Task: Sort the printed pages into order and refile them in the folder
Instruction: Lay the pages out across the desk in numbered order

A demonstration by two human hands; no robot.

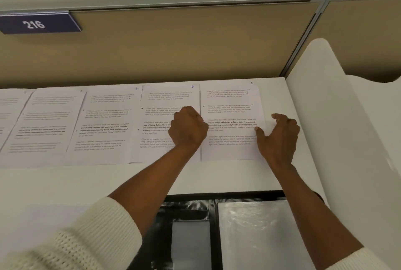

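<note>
My left hand [188, 127], curled into a fist with no paper visibly in it, rests on the sheet marked 5 [160, 105] right at its seam with the sheet marked 6 [230, 118]. My right hand [280, 137] lies loosely uncurled at that last sheet's right edge, thumb on the paper and fingers arched above the counter [65, 183]. I cannot tell whether the edge is lifted.

The printed pages lie face up in a single row along the back of the counter, against the tan partition [195, 42] below a blue plate reading 216 [34, 24]. The handwritten corner numbers run upward from left to right. The sheet marked 4 [104, 118] is just beside 5, a sheet that seems to be 3 [50, 118] is to its left, and another page [8, 113] is cut off by the frame.

By my reading the sorting is done, or nearly so, with 6 as the last sheet placed. The refiling has not begun. The black folder [211, 226] lies open at the near edge of the counter, between my forearms, and its glossy plastic sleeves [249, 233] show no printed page inside. What is left is to gather the row in sequence and get it into the folder.
</note>
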